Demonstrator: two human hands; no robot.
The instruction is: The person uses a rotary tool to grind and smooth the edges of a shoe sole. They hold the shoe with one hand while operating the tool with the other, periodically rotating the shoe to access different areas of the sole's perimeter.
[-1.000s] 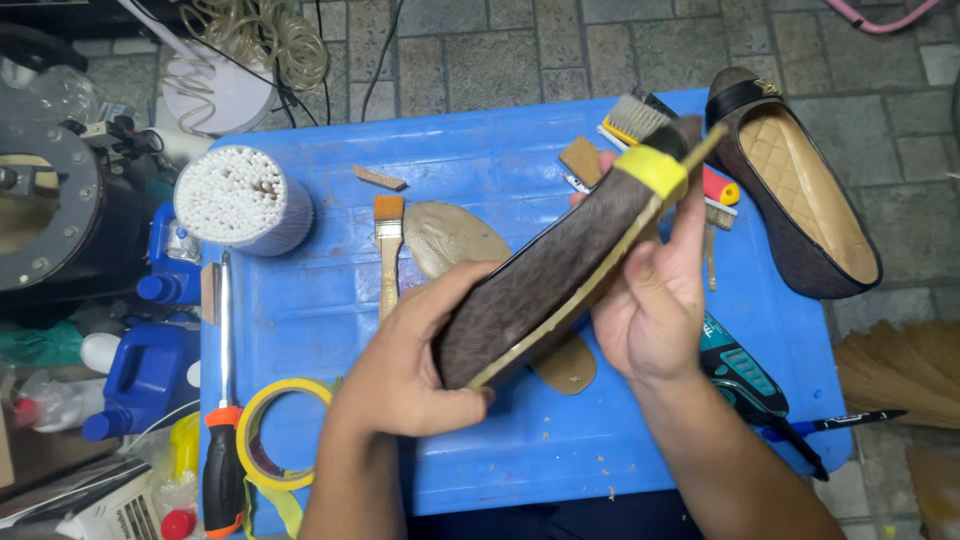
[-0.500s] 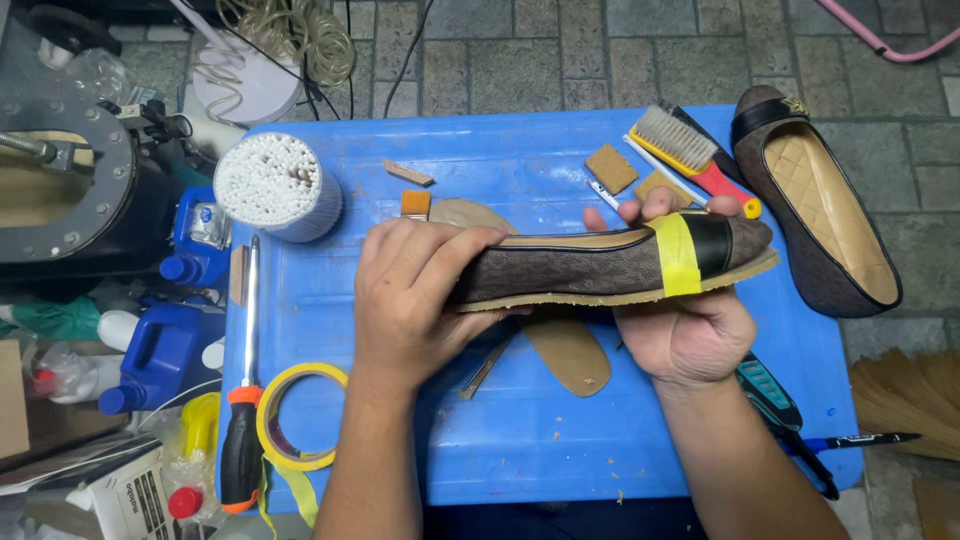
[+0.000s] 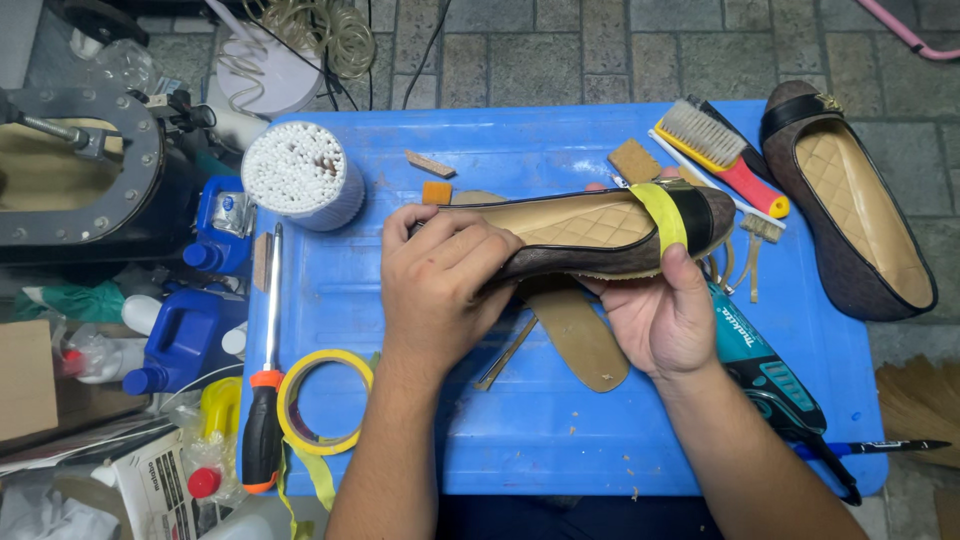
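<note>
Shoe: your brown flat shoe has a black toe cap and tan quilted insole.
Pose: it lies lengthwise, opening up, toe to your right.
Tape: a yellow tape strip wraps its forepart.
Place: it sits raised over the blue table.

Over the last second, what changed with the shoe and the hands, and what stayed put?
The brown flat shoe was turned: a second ago it tilted up to the right with its sole facing the camera; now it lies level with its quilted insole showing. The left hand moved onto the heel end; the right hand supports the toe beneath the yellow tape band. Both hands kept hold. The second shoe, brush and tape roll stayed.
</note>
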